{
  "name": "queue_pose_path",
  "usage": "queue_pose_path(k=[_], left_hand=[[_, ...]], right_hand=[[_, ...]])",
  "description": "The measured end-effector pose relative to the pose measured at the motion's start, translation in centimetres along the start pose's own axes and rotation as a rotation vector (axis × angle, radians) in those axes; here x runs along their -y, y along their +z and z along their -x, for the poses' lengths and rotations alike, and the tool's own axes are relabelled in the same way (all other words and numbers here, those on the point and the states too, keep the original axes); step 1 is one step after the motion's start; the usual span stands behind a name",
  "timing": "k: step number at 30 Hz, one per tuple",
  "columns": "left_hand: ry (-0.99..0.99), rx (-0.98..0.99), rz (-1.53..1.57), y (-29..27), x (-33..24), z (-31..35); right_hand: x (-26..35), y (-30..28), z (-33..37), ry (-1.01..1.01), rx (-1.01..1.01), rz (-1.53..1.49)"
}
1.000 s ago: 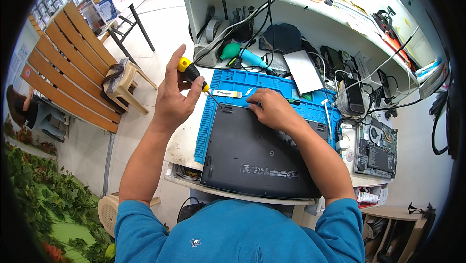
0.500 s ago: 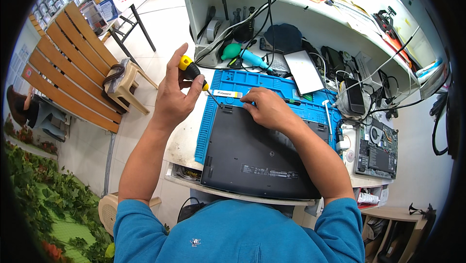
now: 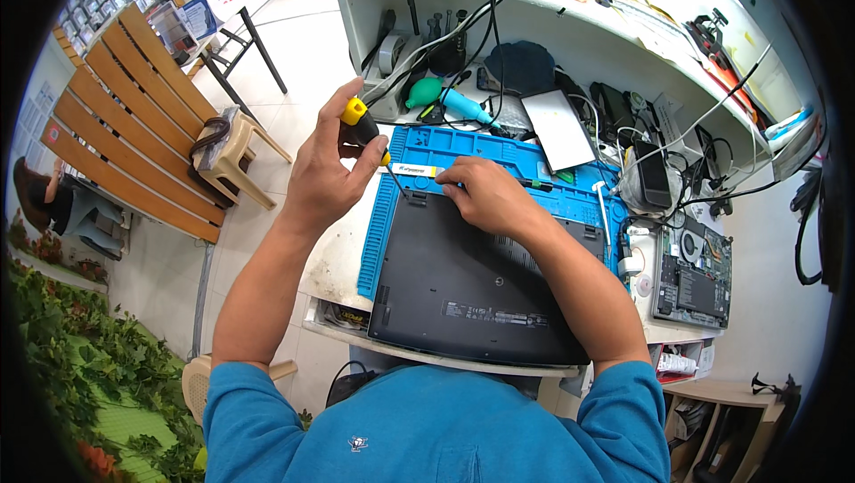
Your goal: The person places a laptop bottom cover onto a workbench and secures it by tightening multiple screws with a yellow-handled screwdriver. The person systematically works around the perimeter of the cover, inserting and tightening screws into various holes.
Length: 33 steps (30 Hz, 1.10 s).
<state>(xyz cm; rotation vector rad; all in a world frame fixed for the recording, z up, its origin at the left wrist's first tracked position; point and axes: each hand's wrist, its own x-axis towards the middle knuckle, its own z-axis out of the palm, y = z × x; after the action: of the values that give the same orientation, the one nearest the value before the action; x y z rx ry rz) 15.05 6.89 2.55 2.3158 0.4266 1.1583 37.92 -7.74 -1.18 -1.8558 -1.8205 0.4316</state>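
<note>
A black laptop (image 3: 463, 274) lies underside up at the near edge of the bench, on a blue repair mat (image 3: 378, 238). My left hand (image 3: 322, 182) is closed round a yellow and black screwdriver (image 3: 362, 126). The shaft slants down to the laptop's far left corner, where its tip meets the hinge area. My right hand (image 3: 494, 200) rests over the laptop's far edge with its fingers curled together. Whatever those fingertips hold, if anything, is hidden. Between the hands a white and yellow strip-like packet (image 3: 417, 170) lies on the mat.
An opened laptop (image 3: 693, 282) with its inside bare sits at the right. Behind the mat are a green and light-blue blower (image 3: 459, 104), a white flat panel (image 3: 558, 131) and a black phone (image 3: 653, 176). Cables (image 3: 492, 28) hang from the shelf. A wooden slatted bench (image 3: 138, 122) stands left.
My left hand has shifted slightly right with the screwdriver, which stands a little steeper. My right hand's fingers have moved slightly along the laptop's far edge. The laptop stays put.
</note>
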Motion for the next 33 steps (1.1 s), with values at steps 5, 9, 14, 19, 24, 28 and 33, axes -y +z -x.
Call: queue_pose_path(k=[5, 9, 14, 19, 24, 28, 33], left_hand=[[0.031, 0.076, -0.091, 0.0, -0.9, -2.2], [0.045, 0.406, 0.112, -1.2, -1.8, -5.0], [0.074, 0.507, -0.375, -2.0, -5.1, -7.9], [0.188, 0.656, -0.341, -2.1, -4.5, -9.5], [-0.06, 0.76, -0.693, -1.1, -6.8, -10.5], [0.159, 0.686, -0.569, -2.4, -5.2, -9.3], [0.113, 0.689, -0.696, -2.1, -5.4, -8.9]], right_hand=[[-0.3, 1.3, -1.8, -0.196, -0.058, -0.24], [0.4, 2.4, -4.3, -0.173, 0.049, -0.469], [0.7, 2.8, -5.0, -0.209, -0.117, -0.376], [0.4, 2.4, -5.5, -0.156, 0.002, -0.42], [-0.3, 1.0, -3.8, -0.148, -0.053, -0.129], [-0.6, -1.9, -0.8, -0.135, -0.088, 0.02], [-0.1, -4.2, 6.1, -0.024, 0.071, 0.199]])
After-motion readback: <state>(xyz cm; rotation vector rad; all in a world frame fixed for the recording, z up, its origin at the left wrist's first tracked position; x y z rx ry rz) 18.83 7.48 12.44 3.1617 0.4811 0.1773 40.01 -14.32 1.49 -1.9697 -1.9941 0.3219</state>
